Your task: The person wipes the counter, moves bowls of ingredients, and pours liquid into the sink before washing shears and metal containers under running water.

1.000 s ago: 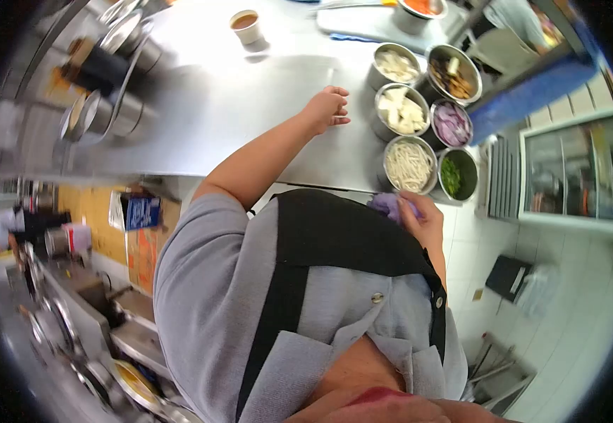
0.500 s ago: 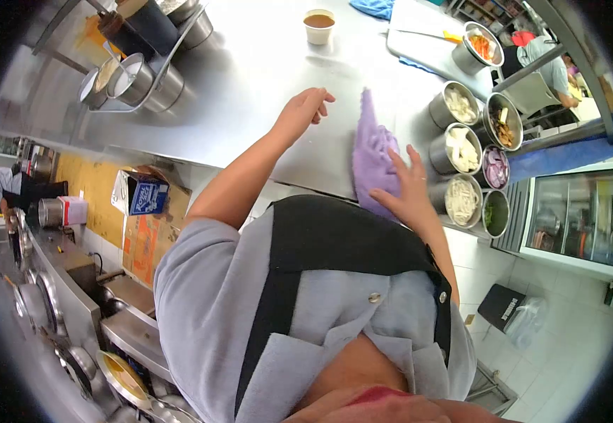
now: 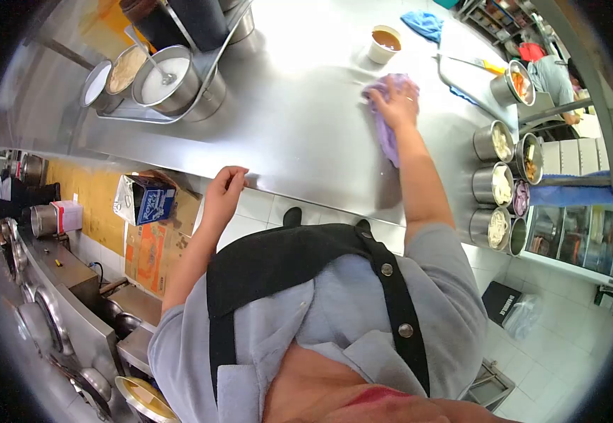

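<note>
My right hand (image 3: 396, 106) presses a bunched purple cloth (image 3: 387, 141) against the steel table (image 3: 299, 120). Its fingers are bent over the cloth, and one end trails back toward me. Just beyond that hand stands a white paper cup (image 3: 384, 46) of brown liquid. My left hand (image 3: 226, 185) is loosely curled by the table's front edge, with nothing visible in it.
Metal containers of cut vegetables (image 3: 491, 185) line the table's right side. A tray (image 3: 137, 118) with pots, one of white powder with a spoon (image 3: 168, 76), stands at the left. Behind lie a white board (image 3: 468, 77) and a blue cloth (image 3: 423, 25). Two people work farther off.
My right hand has pushed the purple cloth forward across the table toward the cup. My left hand has drawn back from over the table to its front edge. The camera view has shifted.
</note>
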Tool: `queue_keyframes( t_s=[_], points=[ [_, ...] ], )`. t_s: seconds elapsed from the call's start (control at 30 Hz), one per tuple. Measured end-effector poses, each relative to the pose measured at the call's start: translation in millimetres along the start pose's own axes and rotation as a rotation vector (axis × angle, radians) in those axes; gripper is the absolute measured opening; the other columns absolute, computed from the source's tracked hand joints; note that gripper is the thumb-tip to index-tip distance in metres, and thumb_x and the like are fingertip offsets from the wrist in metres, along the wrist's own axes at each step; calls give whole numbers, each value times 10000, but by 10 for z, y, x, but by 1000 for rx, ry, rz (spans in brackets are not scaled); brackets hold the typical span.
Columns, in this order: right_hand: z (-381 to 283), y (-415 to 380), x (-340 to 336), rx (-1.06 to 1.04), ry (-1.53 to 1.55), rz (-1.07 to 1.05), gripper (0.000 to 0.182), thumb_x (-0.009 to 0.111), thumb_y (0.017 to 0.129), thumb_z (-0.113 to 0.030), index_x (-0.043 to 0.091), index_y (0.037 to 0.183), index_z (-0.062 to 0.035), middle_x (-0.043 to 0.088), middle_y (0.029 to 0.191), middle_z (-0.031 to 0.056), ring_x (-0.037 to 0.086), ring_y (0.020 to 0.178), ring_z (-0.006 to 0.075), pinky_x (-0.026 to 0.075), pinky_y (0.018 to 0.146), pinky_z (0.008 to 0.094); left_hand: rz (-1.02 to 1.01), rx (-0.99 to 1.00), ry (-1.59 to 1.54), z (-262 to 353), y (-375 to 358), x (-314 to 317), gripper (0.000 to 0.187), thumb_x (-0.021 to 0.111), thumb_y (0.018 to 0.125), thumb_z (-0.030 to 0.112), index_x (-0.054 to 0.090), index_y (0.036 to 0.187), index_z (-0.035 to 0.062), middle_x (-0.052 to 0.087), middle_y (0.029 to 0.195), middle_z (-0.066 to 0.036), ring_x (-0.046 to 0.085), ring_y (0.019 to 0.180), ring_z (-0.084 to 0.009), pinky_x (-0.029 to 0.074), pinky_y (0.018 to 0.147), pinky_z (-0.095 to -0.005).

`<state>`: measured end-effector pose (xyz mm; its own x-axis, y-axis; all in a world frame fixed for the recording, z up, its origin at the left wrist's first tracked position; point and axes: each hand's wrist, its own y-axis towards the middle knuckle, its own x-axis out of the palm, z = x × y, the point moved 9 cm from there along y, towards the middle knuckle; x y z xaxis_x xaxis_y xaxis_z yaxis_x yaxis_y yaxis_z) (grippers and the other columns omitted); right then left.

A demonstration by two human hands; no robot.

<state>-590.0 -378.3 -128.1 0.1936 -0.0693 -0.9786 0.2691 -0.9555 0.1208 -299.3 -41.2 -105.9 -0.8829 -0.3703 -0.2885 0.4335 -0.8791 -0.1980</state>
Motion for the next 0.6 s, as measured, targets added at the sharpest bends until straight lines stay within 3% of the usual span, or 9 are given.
queue_keyframes(
  t_s=[0.03,0.13,0.23,0.33,0.43,0.5,0.53,0.57,0.6],
  points=[
    [-351,57,30,-130,-15,98,674,424,788,-648,404,1335,-255,274,1412,206,213,1329,340,168,1080,411,5,-21,-15,-84,-38,-58,171,520,900,155,585,970,13,586,787,-22,532,746,-81,435,696,-221],
    [-1153,182,186,-259,20,30,593,383,825,-587,374,1346,-305,223,1452,148,170,1356,285,134,1091,406,28,-30,-65,-168,-89,-144,170,510,907,142,581,981,6,566,785,-9,516,743,-76,426,698,-214],
    [-1689,298,300,-407,105,-6,544,372,848,-503,370,1350,-294,228,1459,108,182,1357,243,139,1093,386,59,-15,-73,-126,-104,-184,165,504,911,131,576,987,3,553,771,-3,507,737,-73,420,697,-210],
    [-2131,153,322,-603,197,50,521,445,818,-361,415,1321,-232,318,1421,86,265,1326,229,215,1074,382,117,27,-80,-39,-155,-217,164,494,914,124,570,992,1,545,763,-4,503,732,-71,415,694,-206],
    [-2574,-513,147,-843,357,8,469,517,745,-203,519,1213,-167,405,1358,114,372,1256,279,316,1020,389,202,136,-115,102,-214,-271,162,467,922,106,562,992,-3,538,777,-13,499,730,-76,414,697,-211],
    [-2875,-1137,67,-916,461,-174,378,552,693,-104,593,1068,-114,510,1243,116,462,1164,288,389,957,385,267,206,-199,276,-268,-290,161,456,926,102,562,989,-1,533,791,-17,497,741,-80,417,697,-216],
    [-2996,-1547,-56,-1096,646,-35,296,548,694,-62,611,982,-88,563,1139,125,511,1083,287,419,909,389,314,202,-257,374,-311,-276,142,422,887,2,553,940,10,526,803,-26,491,755,-90,416,709,-215],
    [-3079,-1868,-112,-1095,881,-177,241,517,702,-27,633,902,-94,610,1048,130,574,993,279,462,827,392,341,286,-190,576,-379,-255,153,411,855,-30,548,908,11,522,802,-32,490,757,-98,416,715,-222],
    [-3185,-2182,11,-1083,839,-418,250,516,709,-11,637,900,-117,637,970,109,591,951,281,472,785,389,368,373,-123,782,-448,-219,169,400,823,-61,543,876,12,519,801,-38,490,760,-106,416,721,-228]
  ],
)
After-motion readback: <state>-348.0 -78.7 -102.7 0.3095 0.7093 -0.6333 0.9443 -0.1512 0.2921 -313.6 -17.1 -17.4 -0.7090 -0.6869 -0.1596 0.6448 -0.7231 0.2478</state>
